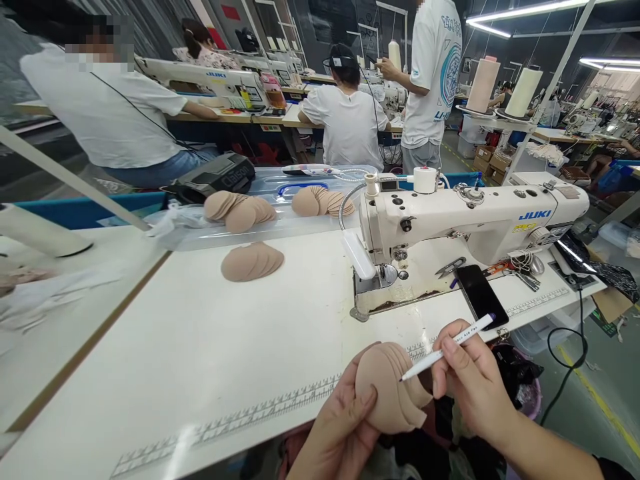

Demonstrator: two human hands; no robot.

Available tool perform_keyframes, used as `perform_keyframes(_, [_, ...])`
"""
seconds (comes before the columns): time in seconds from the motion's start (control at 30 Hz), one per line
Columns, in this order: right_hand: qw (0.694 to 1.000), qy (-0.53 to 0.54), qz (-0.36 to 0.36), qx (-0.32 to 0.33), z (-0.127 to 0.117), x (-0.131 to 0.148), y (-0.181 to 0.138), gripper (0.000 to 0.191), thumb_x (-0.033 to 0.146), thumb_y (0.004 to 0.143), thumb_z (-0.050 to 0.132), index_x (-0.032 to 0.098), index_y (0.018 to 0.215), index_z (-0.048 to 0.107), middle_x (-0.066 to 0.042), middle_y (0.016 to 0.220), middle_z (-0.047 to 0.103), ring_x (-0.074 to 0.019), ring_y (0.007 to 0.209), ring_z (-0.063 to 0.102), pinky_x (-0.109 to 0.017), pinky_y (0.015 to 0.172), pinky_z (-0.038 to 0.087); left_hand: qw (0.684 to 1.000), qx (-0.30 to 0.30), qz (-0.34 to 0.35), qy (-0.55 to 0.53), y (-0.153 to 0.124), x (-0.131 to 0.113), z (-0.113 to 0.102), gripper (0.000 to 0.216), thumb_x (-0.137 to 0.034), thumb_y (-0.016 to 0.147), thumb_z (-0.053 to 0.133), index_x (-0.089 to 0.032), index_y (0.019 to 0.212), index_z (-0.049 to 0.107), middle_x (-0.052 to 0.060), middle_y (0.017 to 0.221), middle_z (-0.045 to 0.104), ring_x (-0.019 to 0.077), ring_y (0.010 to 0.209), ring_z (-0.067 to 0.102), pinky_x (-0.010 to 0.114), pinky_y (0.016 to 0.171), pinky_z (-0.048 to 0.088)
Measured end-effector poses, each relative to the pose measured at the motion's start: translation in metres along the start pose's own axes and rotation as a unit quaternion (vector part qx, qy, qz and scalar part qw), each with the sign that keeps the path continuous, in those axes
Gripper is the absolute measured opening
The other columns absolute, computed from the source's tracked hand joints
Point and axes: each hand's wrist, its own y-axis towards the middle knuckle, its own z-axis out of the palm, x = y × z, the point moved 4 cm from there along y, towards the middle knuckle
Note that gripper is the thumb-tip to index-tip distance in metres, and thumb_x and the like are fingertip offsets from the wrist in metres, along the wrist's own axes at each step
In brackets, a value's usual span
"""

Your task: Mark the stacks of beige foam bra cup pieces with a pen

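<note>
My left hand (340,427) grips a small stack of beige bra cup pads (387,393) at the table's near edge, thumb pressed on the top pad. My right hand (467,380) pinches a white pen (450,347) whose tip touches the top pad. Both hands hover just off the front edge of the white sewing table (200,360).
A white JUKI sewing machine (470,217) stands at the right, with a black phone (481,295) and scissors (450,267) on its bed. More beige pad stacks (253,261) lie mid-table and on a clear tray (240,212). Other workers sit and stand at machines behind.
</note>
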Motion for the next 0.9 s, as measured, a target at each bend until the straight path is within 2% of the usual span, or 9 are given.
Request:
perform_keyframes(0.27, [0.999, -0.005, -0.014, 0.033, 0.01, -0.004, -0.005, 0.032, 0.052, 0.103, 0.06, 0.022, 0.092, 0.059, 0.003, 0.056, 0.065, -0.0124, 0.052, 0.052, -0.026, 0.056, 0.043, 0.999, 0.026, 0.003, 0.027, 0.0, -0.001, 0.008, 0.046, -0.03, 0.089, 0.078, -0.028, 0.133, 0.068, 0.009, 0.139, 0.071, 0.0333, 0.136, 0.06, 0.043, 0.114, 0.05])
perform_keyframes(0.37, [0.999, 0.006, -0.01, 0.03, 0.002, 0.001, 0.0, 0.031, 0.052, 0.104, 0.058, 0.023, 0.095, 0.058, 0.004, 0.058, 0.064, -0.0128, 0.053, 0.053, -0.027, 0.059, 0.043, 0.998, 0.004, 0.013, 0.059, 0.0, -0.004, 0.002, 0.052, -0.034, 0.086, 0.082, -0.028, 0.135, 0.065, 0.01, 0.142, 0.069, 0.0348, 0.137, 0.058, 0.042, 0.11, 0.053])
perform_keyframes(0.5, [0.988, -0.145, 0.001, 0.053, -0.005, 0.016, 0.008, 0.028, 0.049, 0.101, 0.064, 0.025, 0.115, 0.061, -0.004, 0.1, 0.073, -0.0186, 0.092, 0.065, -0.033, 0.085, 0.049, 0.987, 0.005, 0.037, 0.159, -0.007, -0.015, 0.003, 0.07, -0.033, 0.076, 0.09, -0.03, 0.139, 0.061, 0.011, 0.128, 0.073, 0.0348, 0.121, 0.067, 0.039, 0.099, 0.056])
perform_keyframes(0.57, [0.967, -0.225, 0.029, 0.118, 0.0, 0.019, 0.009, 0.031, 0.042, 0.096, 0.072, 0.027, 0.12, 0.061, -0.004, 0.108, 0.068, -0.0193, 0.094, 0.062, -0.033, 0.085, 0.048, 0.976, 0.023, 0.064, 0.209, -0.01, -0.022, 0.011, 0.074, -0.031, 0.074, 0.092, -0.031, 0.14, 0.06, 0.01, 0.119, 0.074, 0.0331, 0.111, 0.071, 0.038, 0.094, 0.058])
perform_keyframes(0.63, [0.956, -0.238, 0.043, 0.164, 0.006, 0.018, 0.008, 0.032, 0.035, 0.092, 0.075, 0.028, 0.119, 0.059, 0.001, 0.095, 0.062, -0.0162, 0.078, 0.055, -0.029, 0.072, 0.045, 0.963, 0.017, 0.109, 0.244, -0.009, -0.029, 0.016, 0.073, -0.028, 0.071, 0.094, -0.032, 0.138, 0.063, 0.008, 0.113, 0.074, 0.0294, 0.103, 0.072, 0.034, 0.087, 0.059])
perform_keyframes(0.7, [0.972, -0.183, 0.019, 0.144, 0.011, 0.016, 0.008, 0.03, 0.033, 0.092, 0.074, 0.028, 0.116, 0.056, 0.003, 0.089, 0.056, -0.0144, 0.072, 0.049, -0.027, 0.065, 0.042, 0.949, -0.032, 0.188, 0.252, -0.007, -0.037, 0.015, 0.069, -0.025, 0.07, 0.095, -0.034, 0.132, 0.066, 0.005, 0.112, 0.073, 0.0255, 0.105, 0.07, 0.029, 0.089, 0.057])
perform_keyframes(0.77, [0.992, -0.099, -0.026, 0.071, 0.011, 0.013, 0.009, 0.031, 0.034, 0.092, 0.075, 0.029, 0.114, 0.053, 0.003, 0.093, 0.056, -0.0146, 0.076, 0.051, -0.027, 0.068, 0.045, 0.943, -0.074, 0.23, 0.231, -0.003, -0.037, 0.009, 0.056, -0.026, 0.073, 0.093, -0.032, 0.124, 0.071, 0.003, 0.111, 0.073, 0.0229, 0.112, 0.067, 0.027, 0.098, 0.054])
perform_keyframes(0.8, [0.996, -0.064, -0.048, 0.036, 0.011, 0.01, 0.009, 0.034, 0.034, 0.091, 0.076, 0.029, 0.114, 0.052, 0.002, 0.096, 0.057, -0.0153, 0.079, 0.054, -0.027, 0.071, 0.047, 0.956, -0.063, 0.203, 0.205, 0.0, -0.032, 0.006, 0.048, -0.033, 0.077, 0.09, -0.03, 0.121, 0.072, 0.005, 0.114, 0.074, 0.024, 0.117, 0.065, 0.029, 0.102, 0.052])
perform_keyframes(0.9, [0.997, -0.027, -0.068, 0.007, 0.014, -0.003, 0.005, 0.035, 0.036, 0.093, 0.075, 0.03, 0.115, 0.048, 0.001, 0.097, 0.058, -0.0162, 0.08, 0.059, -0.029, 0.07, 0.051, 0.996, 0.069, -0.011, 0.058, 0.01, 0.0, 0.004, 0.048, -0.056, 0.087, 0.074, -0.02, 0.119, 0.077, 0.014, 0.129, 0.074, 0.0331, 0.13, 0.061, 0.043, 0.114, 0.048])
